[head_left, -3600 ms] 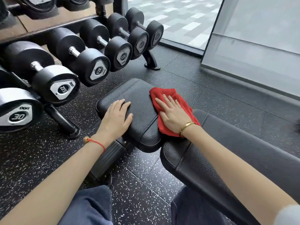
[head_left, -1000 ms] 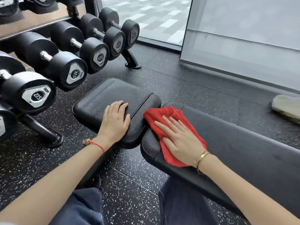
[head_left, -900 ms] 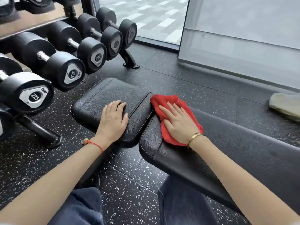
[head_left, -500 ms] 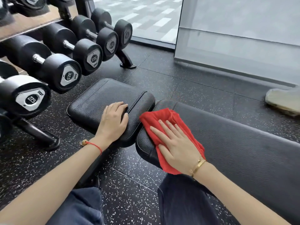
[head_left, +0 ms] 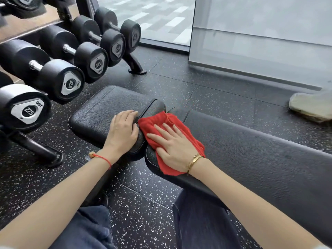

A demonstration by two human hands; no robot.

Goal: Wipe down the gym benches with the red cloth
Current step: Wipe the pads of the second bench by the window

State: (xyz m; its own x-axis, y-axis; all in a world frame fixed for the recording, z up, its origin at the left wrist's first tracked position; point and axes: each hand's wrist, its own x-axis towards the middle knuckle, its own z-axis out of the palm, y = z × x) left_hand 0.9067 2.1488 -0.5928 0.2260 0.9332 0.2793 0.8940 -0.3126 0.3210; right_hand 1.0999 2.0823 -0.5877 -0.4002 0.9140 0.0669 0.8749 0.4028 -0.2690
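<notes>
Red cloth lies mid-frame at the near end of the long bench pad, pressed flat under my right hand's straight fingers, my left hand resting open on the seat pad; most of the long pad, I judge, remains unwiped.

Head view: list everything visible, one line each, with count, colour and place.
Padded leather bench seat pad: one, black, centre left.
Long padded bench back pad: one, black, right.
Red cloth: one, on the long pad's near end.
Round-headed dumbbells: at least five, black, racked at left.
Speckled rubber floor: black.
Pale crumpled rag: one, floor, far right.
Left hand: flat on the seat pad.
Right hand: flat on the cloth.
</notes>
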